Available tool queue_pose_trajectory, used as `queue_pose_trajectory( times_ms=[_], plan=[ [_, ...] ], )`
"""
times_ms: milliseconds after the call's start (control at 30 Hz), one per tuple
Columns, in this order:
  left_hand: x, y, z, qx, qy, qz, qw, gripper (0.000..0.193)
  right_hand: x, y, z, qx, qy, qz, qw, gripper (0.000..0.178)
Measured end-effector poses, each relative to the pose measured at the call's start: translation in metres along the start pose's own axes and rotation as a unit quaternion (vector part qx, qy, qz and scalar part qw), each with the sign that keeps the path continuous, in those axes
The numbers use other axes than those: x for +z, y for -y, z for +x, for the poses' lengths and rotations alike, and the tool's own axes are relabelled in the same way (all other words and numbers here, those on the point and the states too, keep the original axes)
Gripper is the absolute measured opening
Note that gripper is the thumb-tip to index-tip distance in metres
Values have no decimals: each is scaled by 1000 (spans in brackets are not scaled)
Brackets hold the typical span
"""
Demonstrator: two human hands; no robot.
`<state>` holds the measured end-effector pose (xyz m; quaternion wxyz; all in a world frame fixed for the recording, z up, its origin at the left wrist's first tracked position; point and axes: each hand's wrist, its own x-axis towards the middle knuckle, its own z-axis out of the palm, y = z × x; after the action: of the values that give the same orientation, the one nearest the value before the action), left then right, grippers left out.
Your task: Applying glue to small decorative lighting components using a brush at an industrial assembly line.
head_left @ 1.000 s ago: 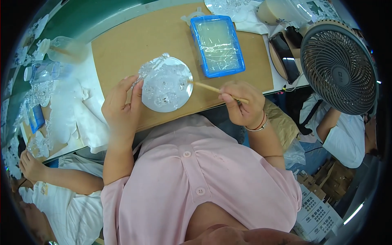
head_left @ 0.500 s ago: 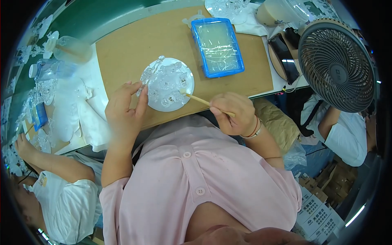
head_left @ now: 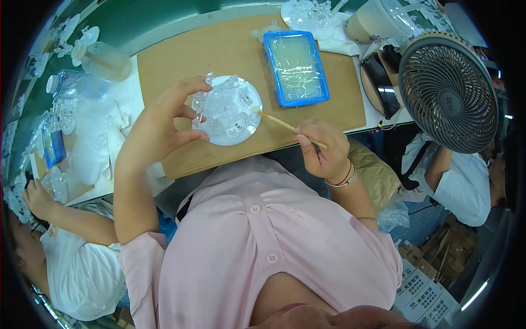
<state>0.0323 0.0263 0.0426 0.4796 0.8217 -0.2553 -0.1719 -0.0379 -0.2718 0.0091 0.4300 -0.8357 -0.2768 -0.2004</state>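
Observation:
A white round disc (head_left: 245,135) lies on the brown board near its front, heaped with clear plastic ornament pieces (head_left: 224,107). My left hand (head_left: 171,118) grips the left edge of the disc, thumb below and forefinger above, beside a clear beaded strip (head_left: 198,102). Between the fingers and thumb of my right hand (head_left: 325,145) is a thin yellowish stick (head_left: 282,123). Its pale tip meets the right side of the disc, close to the clear pieces. What that tip is made of is too small to tell.
The brown board (head_left: 181,55) carries a blue-framed box (head_left: 297,68) with a clear top. Around it are a grey fan (head_left: 450,101), dark glasses (head_left: 382,82), a tub (head_left: 372,22), bottles (head_left: 66,83) and a second loaded disc (head_left: 309,16). A co-worker's arm (head_left: 71,219) is at left.
My left hand has shifted up the disc's edge, its thumb and forefinger wider apart. My right hand has drawn slightly right, and the stick's tip has moved to the disc's right rim.

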Motion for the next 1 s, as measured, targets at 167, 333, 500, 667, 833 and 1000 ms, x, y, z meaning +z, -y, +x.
queue_pose_trajectory(
  times_ms=[167, 333, 500, 667, 833, 1000],
  plan=[
    [21, -7, -12, 1, -104, 26, 994, 73, -2, 2, 5, -12, 39, 16, 999, 2],
    [15, -4, -7, 42, -99, 91, 990, 80, 3, -1, 7, -4, -11, -5, 1000, 3],
    [15, 6, -5, 72, -93, 108, 987, 81, 4, 13, 3, -29, 75, 46, 996, 5],
    [23, 12, -8, 85, -104, 51, 990, 78, 7, -3, 9, -8, -5, -9, 1000, 7],
    [30, 13, -9, 111, -135, 109, 978, 75, 7, -11, 13, 4, -25, -21, 999, 6],
    [44, 14, -12, 120, -198, 108, 967, 77, -1, 9, -1, -18, 45, -5, 999, 6]
  ],
)
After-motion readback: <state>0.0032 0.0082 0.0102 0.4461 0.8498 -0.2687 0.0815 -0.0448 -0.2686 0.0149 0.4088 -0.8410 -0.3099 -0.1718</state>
